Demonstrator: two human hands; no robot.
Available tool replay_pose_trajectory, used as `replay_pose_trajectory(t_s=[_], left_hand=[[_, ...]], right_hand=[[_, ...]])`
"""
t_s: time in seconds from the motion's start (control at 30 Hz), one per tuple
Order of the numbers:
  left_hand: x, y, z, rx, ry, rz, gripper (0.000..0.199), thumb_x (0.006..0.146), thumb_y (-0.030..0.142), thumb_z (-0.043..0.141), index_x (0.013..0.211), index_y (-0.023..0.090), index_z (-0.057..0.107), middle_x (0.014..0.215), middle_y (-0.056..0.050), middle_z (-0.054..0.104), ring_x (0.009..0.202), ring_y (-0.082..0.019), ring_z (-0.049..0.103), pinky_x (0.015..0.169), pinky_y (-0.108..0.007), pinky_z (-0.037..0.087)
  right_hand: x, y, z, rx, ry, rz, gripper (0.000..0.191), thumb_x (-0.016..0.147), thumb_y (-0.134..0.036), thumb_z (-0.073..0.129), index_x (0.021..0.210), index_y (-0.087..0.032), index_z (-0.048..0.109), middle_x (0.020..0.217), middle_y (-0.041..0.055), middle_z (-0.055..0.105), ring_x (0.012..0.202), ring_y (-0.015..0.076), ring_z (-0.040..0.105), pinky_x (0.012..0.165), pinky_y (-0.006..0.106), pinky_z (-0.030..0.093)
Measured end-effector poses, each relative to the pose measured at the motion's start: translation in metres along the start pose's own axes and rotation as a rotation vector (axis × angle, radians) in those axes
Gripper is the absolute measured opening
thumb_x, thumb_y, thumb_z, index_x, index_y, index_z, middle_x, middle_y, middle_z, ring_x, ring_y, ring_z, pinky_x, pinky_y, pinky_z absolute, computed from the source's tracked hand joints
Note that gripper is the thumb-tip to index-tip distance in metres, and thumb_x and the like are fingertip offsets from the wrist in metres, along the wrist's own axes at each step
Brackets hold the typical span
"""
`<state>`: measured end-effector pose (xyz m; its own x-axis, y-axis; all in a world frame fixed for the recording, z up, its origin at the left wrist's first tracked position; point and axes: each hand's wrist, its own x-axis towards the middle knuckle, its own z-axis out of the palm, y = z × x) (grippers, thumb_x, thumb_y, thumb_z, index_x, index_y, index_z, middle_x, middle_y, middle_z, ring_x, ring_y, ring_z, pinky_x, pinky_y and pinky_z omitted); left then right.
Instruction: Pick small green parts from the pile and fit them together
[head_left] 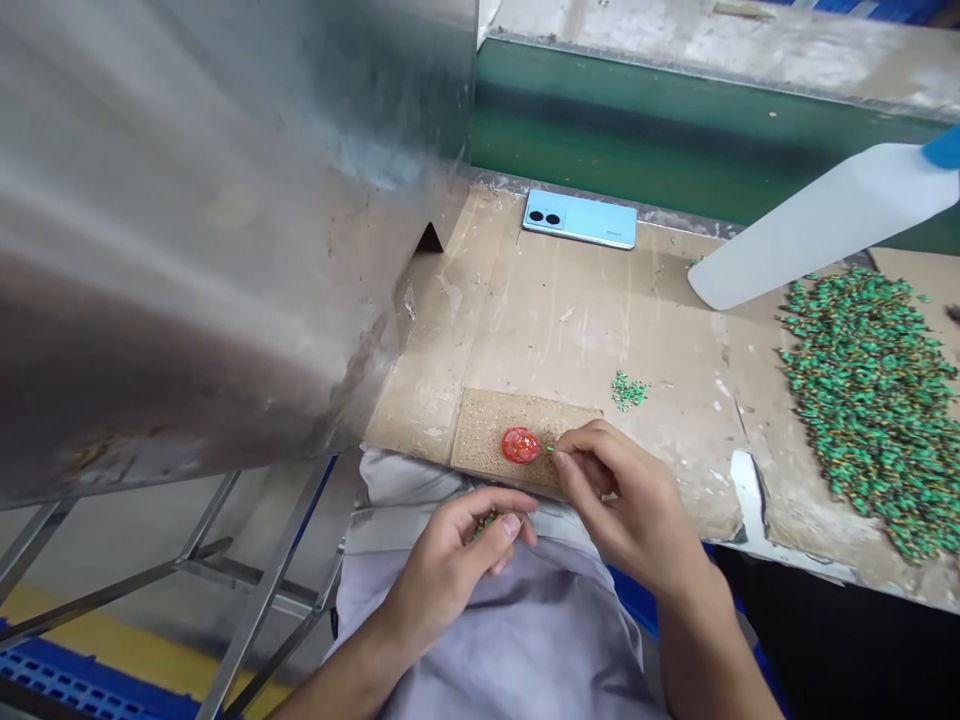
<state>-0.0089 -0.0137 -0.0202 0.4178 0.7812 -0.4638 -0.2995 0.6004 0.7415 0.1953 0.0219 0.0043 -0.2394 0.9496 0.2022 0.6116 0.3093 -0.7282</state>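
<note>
My right hand (622,500) pinches a tiny green part between thumb and forefinger, its tip just beside a round red translucent disc (520,445). The disc lies on a brown perforated cork-like board (487,430) at the near edge of the bench. Held low over my lap, my left hand (450,570) curls around several small green parts (484,522), partly hidden by the fingers. A small cluster of the same green parts (628,391) lies on the cardboard to the right of the board, and a large heap (874,410) spreads along the far right.
Cardboard (570,340) covers the bench. A light blue smartphone (580,218) lies at its back edge. A white plastic scoop (825,225) with a blue handle hangs above the heap. A large stainless steel hopper (187,230) on a metal frame fills the left.
</note>
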Motion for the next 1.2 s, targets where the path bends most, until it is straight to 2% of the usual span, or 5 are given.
replay_pose_trajectory(t_s=[0.13, 0.33, 0.67, 0.93, 1.2], left_hand=[[0.003, 0.0, -0.001, 0.015, 0.015, -0.003, 0.035, 0.099, 0.04, 0.072, 0.123, 0.015, 0.073, 0.083, -0.002, 0.07, 0.058, -0.007, 0.041, 0.056, -0.024, 0.032], [0.005, -0.003, -0.003, 0.074, -0.014, -0.063, 0.056, 0.098, 0.046, 0.071, 0.141, 0.012, 0.063, 0.086, -0.003, 0.07, 0.06, -0.009, 0.042, 0.058, -0.026, 0.033], [0.004, -0.001, -0.003, 0.093, -0.02, -0.079, 0.058, 0.098, 0.047, 0.07, 0.144, 0.012, 0.062, 0.084, -0.002, 0.067, 0.061, -0.01, 0.042, 0.058, -0.027, 0.031], [0.006, -0.007, -0.007, 0.075, -0.039, -0.059, 0.054, 0.098, 0.045, 0.07, 0.142, 0.015, 0.062, 0.085, 0.0, 0.066, 0.06, -0.008, 0.042, 0.058, -0.026, 0.032], [0.004, -0.004, -0.005, 0.087, -0.032, -0.057, 0.051, 0.1, 0.044, 0.068, 0.142, 0.015, 0.063, 0.084, 0.0, 0.066, 0.059, -0.009, 0.042, 0.057, -0.026, 0.032]], right_hand=[[0.01, 0.0, -0.001, -0.131, -0.079, -0.064, 0.011, 0.108, -0.015, 0.051, 0.107, -0.021, 0.06, 0.09, 0.0024, 0.061, 0.077, 0.0159, 0.06, 0.067, 0.03, 0.045], [0.015, 0.0, -0.005, -0.191, -0.148, -0.082, 0.013, 0.109, -0.016, 0.049, 0.107, -0.021, 0.061, 0.09, 0.0018, 0.062, 0.076, 0.0166, 0.064, 0.067, 0.031, 0.045], [0.017, -0.001, -0.006, -0.232, -0.205, -0.08, 0.015, 0.108, -0.017, 0.048, 0.106, -0.02, 0.062, 0.092, 0.0038, 0.066, 0.079, 0.0191, 0.066, 0.069, 0.032, 0.047], [0.012, 0.02, -0.03, -0.264, -0.016, 0.03, 0.01, 0.107, -0.024, 0.054, 0.1, -0.021, 0.061, 0.085, 0.0017, 0.064, 0.073, 0.0164, 0.063, 0.066, 0.029, 0.045], [0.003, 0.042, -0.028, -0.331, -0.07, 0.138, 0.014, 0.103, -0.026, 0.052, 0.094, -0.021, 0.061, 0.081, 0.0024, 0.067, 0.065, 0.0173, 0.063, 0.062, 0.03, 0.045]])
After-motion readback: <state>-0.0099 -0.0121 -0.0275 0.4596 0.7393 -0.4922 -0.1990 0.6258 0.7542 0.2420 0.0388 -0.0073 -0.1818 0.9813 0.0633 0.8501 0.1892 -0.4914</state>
